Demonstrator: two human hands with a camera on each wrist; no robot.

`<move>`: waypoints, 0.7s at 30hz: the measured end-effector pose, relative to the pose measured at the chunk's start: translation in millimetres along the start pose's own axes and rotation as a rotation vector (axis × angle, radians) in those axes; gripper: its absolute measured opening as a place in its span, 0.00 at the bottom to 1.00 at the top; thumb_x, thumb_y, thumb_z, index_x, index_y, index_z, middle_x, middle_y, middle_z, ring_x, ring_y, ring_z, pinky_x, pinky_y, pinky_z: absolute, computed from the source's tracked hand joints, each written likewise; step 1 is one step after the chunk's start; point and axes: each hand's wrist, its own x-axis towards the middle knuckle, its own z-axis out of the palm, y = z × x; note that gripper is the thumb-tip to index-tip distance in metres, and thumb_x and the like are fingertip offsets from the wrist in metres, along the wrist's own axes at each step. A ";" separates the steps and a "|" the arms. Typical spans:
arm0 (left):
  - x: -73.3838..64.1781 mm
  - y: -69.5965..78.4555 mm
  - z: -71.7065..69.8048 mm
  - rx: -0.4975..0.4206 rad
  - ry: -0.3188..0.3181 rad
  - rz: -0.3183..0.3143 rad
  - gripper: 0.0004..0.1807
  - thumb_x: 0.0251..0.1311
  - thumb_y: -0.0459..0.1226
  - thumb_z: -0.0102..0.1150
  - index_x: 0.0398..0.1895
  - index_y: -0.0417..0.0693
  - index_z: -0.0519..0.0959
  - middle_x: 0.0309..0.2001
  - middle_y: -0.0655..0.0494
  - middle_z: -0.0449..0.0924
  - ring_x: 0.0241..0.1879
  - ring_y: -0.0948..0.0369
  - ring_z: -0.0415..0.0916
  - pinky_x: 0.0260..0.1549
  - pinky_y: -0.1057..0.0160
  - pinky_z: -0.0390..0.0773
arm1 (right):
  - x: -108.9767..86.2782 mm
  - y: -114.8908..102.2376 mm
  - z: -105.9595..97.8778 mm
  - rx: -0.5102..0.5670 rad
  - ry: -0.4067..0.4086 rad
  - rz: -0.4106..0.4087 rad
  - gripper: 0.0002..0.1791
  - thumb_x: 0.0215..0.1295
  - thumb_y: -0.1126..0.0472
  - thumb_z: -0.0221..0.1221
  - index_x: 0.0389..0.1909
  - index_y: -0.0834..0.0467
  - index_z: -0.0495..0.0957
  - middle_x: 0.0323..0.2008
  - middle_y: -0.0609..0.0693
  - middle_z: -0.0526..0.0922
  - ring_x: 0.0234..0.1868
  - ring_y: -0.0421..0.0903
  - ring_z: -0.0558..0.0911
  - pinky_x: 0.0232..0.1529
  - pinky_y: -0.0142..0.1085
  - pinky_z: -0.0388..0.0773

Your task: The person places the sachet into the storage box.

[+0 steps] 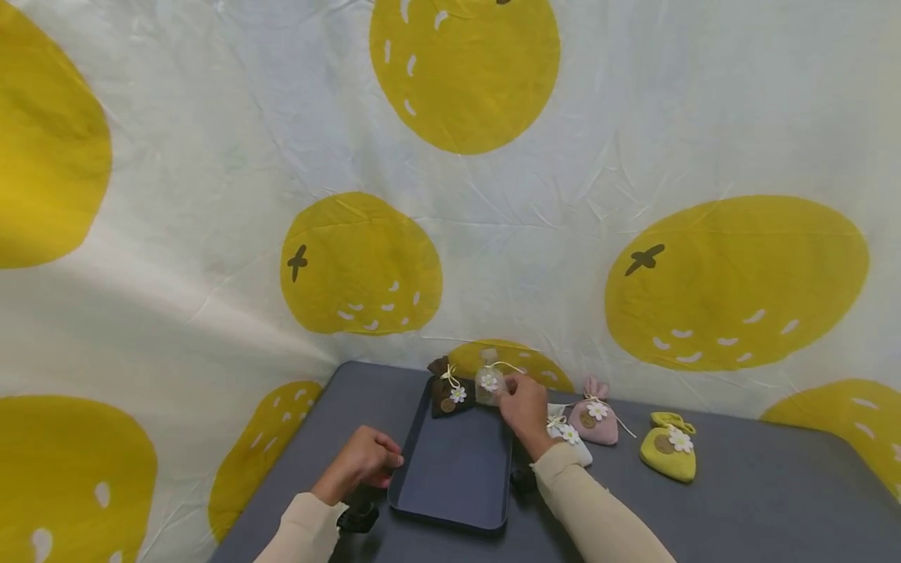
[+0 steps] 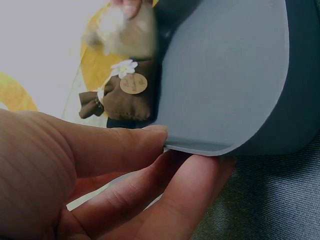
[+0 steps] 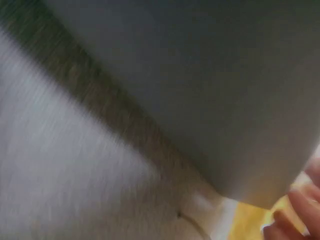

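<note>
My left hand [image 1: 362, 461] pinches the left rim of a dark grey tray [image 1: 454, 477], thumb on top and fingers beneath in the left wrist view. At the tray's far left corner lies a brown drawstring pouch [image 1: 442, 400] with a white flower and a round tag. Beside it, my right hand [image 1: 526, 410] holds a beige drawstring pouch [image 1: 486, 385] by its side, over the far right part of the tray. That pouch is blurred in the left wrist view. Only blurred fingertips [image 3: 302, 205] show at the edge of the right wrist view.
Right of the tray lie a white pouch [image 1: 576, 447], partly behind the right arm, a pink pouch [image 1: 594, 422] and a yellow pouch [image 1: 667, 455]. All rest on a dark grey table [image 1: 746, 485]. A white curtain with yellow fruit prints [image 1: 524, 266] hangs behind it.
</note>
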 end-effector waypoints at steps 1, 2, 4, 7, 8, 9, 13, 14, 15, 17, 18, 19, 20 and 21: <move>-0.2 -0.1 0.3 0.001 -0.004 0.000 0.07 0.58 0.25 0.69 0.39 0.32 0.86 0.33 0.48 0.85 0.19 0.62 0.79 0.22 0.60 0.86 | -0.8 0.8 -2.4 -0.033 -0.024 -0.007 0.06 0.55 0.66 0.69 0.34 0.62 0.88 0.29 0.56 0.89 0.34 0.57 0.86 0.39 0.52 0.82; -0.5 0.0 0.5 0.000 -0.009 0.001 0.07 0.58 0.25 0.69 0.40 0.32 0.86 0.33 0.48 0.85 0.20 0.61 0.79 0.22 0.60 0.86 | -1.7 1.6 -5.6 -0.061 -0.047 -0.013 0.06 0.56 0.66 0.67 0.34 0.62 0.88 0.30 0.56 0.90 0.34 0.57 0.86 0.38 0.53 0.82; -0.8 -0.3 1.0 0.004 -0.012 0.009 0.07 0.58 0.25 0.69 0.40 0.32 0.86 0.33 0.47 0.86 0.20 0.61 0.80 0.23 0.59 0.86 | -3.3 3.5 -13.4 -0.098 -0.078 -0.017 0.08 0.57 0.66 0.66 0.36 0.63 0.89 0.34 0.58 0.91 0.37 0.60 0.87 0.40 0.54 0.83; -2.0 -0.1 1.0 0.005 -0.008 0.024 0.08 0.58 0.25 0.69 0.41 0.31 0.86 0.34 0.47 0.86 0.20 0.60 0.80 0.23 0.59 0.86 | -5.0 4.6 -30.0 -0.085 -0.103 0.001 0.12 0.60 0.65 0.64 0.44 0.64 0.89 0.41 0.61 0.91 0.43 0.63 0.88 0.44 0.57 0.84; -2.4 0.0 0.9 0.006 -0.004 0.030 0.08 0.57 0.26 0.69 0.40 0.31 0.86 0.34 0.46 0.86 0.20 0.60 0.79 0.23 0.58 0.86 | -4.9 5.4 -36.2 -0.074 -0.100 0.009 0.13 0.61 0.65 0.64 0.46 0.64 0.88 0.43 0.61 0.91 0.45 0.63 0.87 0.46 0.58 0.84; -2.6 0.1 0.9 0.007 0.000 0.034 0.08 0.57 0.26 0.69 0.41 0.31 0.86 0.34 0.46 0.86 0.20 0.60 0.79 0.23 0.58 0.86 | -4.9 6.1 -43.2 -0.063 -0.102 0.018 0.14 0.63 0.64 0.64 0.47 0.64 0.88 0.45 0.62 0.90 0.48 0.64 0.87 0.49 0.58 0.83; -3.1 -0.4 1.2 -0.005 0.005 0.029 0.08 0.57 0.26 0.69 0.40 0.32 0.86 0.34 0.47 0.85 0.19 0.60 0.79 0.22 0.59 0.86 | -2.7 16.1 -76.6 -0.053 -0.085 0.052 0.16 0.66 0.62 0.62 0.51 0.65 0.86 0.49 0.63 0.89 0.54 0.65 0.84 0.55 0.59 0.80; -2.9 -0.9 1.3 -0.006 0.005 0.029 0.08 0.57 0.26 0.69 0.40 0.32 0.86 0.33 0.47 0.85 0.19 0.60 0.79 0.22 0.59 0.86 | -2.3 20.9 -85.8 -0.060 -0.081 0.071 0.17 0.67 0.62 0.61 0.52 0.65 0.85 0.50 0.64 0.88 0.55 0.65 0.84 0.55 0.59 0.80; -2.5 -1.4 1.4 -0.006 0.005 0.028 0.08 0.57 0.26 0.69 0.40 0.32 0.86 0.33 0.47 0.85 0.20 0.60 0.79 0.22 0.59 0.86 | -2.4 25.9 -95.9 -0.063 -0.086 0.092 0.17 0.68 0.62 0.60 0.54 0.66 0.84 0.51 0.65 0.88 0.56 0.65 0.83 0.56 0.59 0.79; -3.1 -1.3 1.1 -0.004 0.008 0.023 0.08 0.58 0.26 0.69 0.40 0.32 0.86 0.34 0.46 0.84 0.20 0.59 0.80 0.22 0.59 0.86 | -1.4 39.0 -114.4 -0.094 -0.063 0.120 0.17 0.70 0.61 0.59 0.54 0.66 0.84 0.52 0.66 0.87 0.56 0.66 0.83 0.56 0.60 0.79; -3.3 -1.0 0.8 0.001 0.009 0.021 0.08 0.58 0.26 0.69 0.40 0.31 0.86 0.34 0.46 0.85 0.20 0.59 0.80 0.23 0.58 0.87 | -1.5 46.2 -123.7 -0.109 -0.044 0.129 0.17 0.71 0.60 0.58 0.54 0.66 0.84 0.52 0.67 0.87 0.55 0.67 0.83 0.55 0.61 0.79; -3.3 -1.0 0.6 0.006 0.011 0.020 0.08 0.58 0.26 0.69 0.41 0.31 0.86 0.35 0.46 0.85 0.20 0.59 0.81 0.23 0.58 0.87 | -2.1 54.1 -132.8 -0.122 -0.022 0.136 0.17 0.71 0.61 0.58 0.53 0.67 0.83 0.51 0.68 0.86 0.54 0.68 0.83 0.54 0.61 0.79; -3.2 -0.7 0.4 0.009 0.013 0.018 0.08 0.58 0.26 0.69 0.41 0.31 0.86 0.35 0.45 0.85 0.20 0.58 0.81 0.23 0.57 0.87 | -3.1 62.9 -141.1 -0.135 0.008 0.137 0.16 0.71 0.61 0.58 0.52 0.67 0.83 0.51 0.69 0.86 0.54 0.69 0.83 0.53 0.62 0.78; -3.5 -0.5 0.1 0.015 0.013 0.016 0.08 0.59 0.26 0.69 0.41 0.32 0.86 0.36 0.45 0.85 0.21 0.58 0.82 0.24 0.57 0.87 | -4.2 71.5 -149.8 -0.156 0.040 0.138 0.16 0.71 0.61 0.58 0.52 0.67 0.84 0.50 0.69 0.87 0.54 0.69 0.83 0.53 0.62 0.78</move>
